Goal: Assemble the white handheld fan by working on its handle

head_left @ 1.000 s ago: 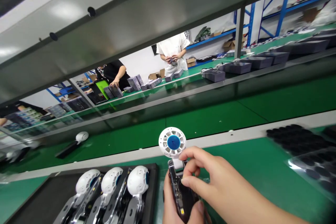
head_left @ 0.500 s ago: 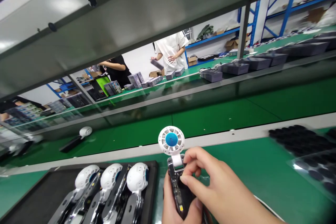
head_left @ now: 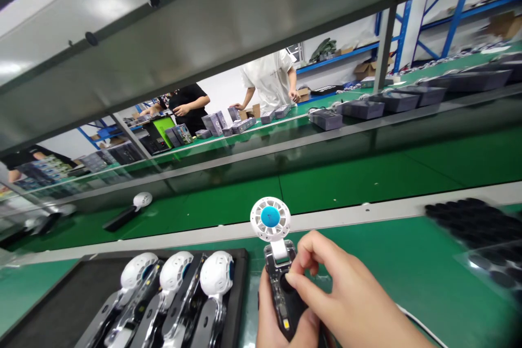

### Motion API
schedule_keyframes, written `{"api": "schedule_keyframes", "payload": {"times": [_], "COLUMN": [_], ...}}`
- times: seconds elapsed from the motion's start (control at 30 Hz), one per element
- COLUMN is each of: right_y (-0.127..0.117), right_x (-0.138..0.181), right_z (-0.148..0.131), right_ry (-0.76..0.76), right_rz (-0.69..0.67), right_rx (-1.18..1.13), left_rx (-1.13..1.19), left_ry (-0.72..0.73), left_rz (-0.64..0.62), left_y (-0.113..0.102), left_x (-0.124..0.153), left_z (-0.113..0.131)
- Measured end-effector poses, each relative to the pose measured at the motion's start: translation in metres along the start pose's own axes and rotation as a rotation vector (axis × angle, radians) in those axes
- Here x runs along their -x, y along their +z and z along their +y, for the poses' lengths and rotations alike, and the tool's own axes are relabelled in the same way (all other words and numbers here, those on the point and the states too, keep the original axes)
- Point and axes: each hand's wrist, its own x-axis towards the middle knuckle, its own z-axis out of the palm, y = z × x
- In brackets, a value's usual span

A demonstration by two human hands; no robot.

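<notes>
A small handheld fan (head_left: pixel 271 220) with a white round head, a blue hub and a dark see-through handle stands upright at the bottom centre. My left hand (head_left: pixel 271 322) grips the handle from below. My right hand (head_left: pixel 346 299) comes in from the right, with thumb and forefinger pinched on the upper front of the handle, just under the fan head. Whether a small part lies under the fingertips is hidden.
A black tray (head_left: pixel 77 293) at bottom left holds three similar fans lying side by side. Another fan (head_left: pixel 128 210) lies on the green belt beyond. Sheets of black round pads (head_left: pixel 473 223) lie at right. Two people stand at a far table with grey boxes (head_left: pixel 214 122).
The fan and both hands have stayed put while the view shifted slightly. The person in white put a box down and the person in black drew the arms in.
</notes>
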Motion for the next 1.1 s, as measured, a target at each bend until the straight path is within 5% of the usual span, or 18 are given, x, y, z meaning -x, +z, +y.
{"api": "schedule_keyframes", "payload": {"times": [0.33, 0.47, 0.67, 0.93, 1.1], "right_y": [0.004, 0.003, 0.003, 0.002, -0.004], "right_x": [0.000, 0.002, -0.002, -0.005, -0.005], "right_z": [0.007, 0.013, 0.022, 0.023, 0.017], "right_ry": [-0.011, -0.211, -0.700, -0.727, -0.766], "right_rz": [-0.016, 0.012, 0.098, -0.104, -0.077], "right_rx": [0.065, 0.228, 0.394, 0.366, 0.293], "left_rx": [-0.068, -0.138, -0.229, -0.191, -0.229], "left_ry": [-0.076, -0.066, -0.053, -0.091, -0.085], "left_rz": [0.046, 0.077, 0.122, 0.162, 0.164], "left_y": [0.003, 0.005, 0.004, -0.005, -0.003], "left_x": [-0.003, -0.002, -0.004, -0.014, -0.014], "left_z": [0.004, 0.007, 0.010, 0.008, 0.013]}}
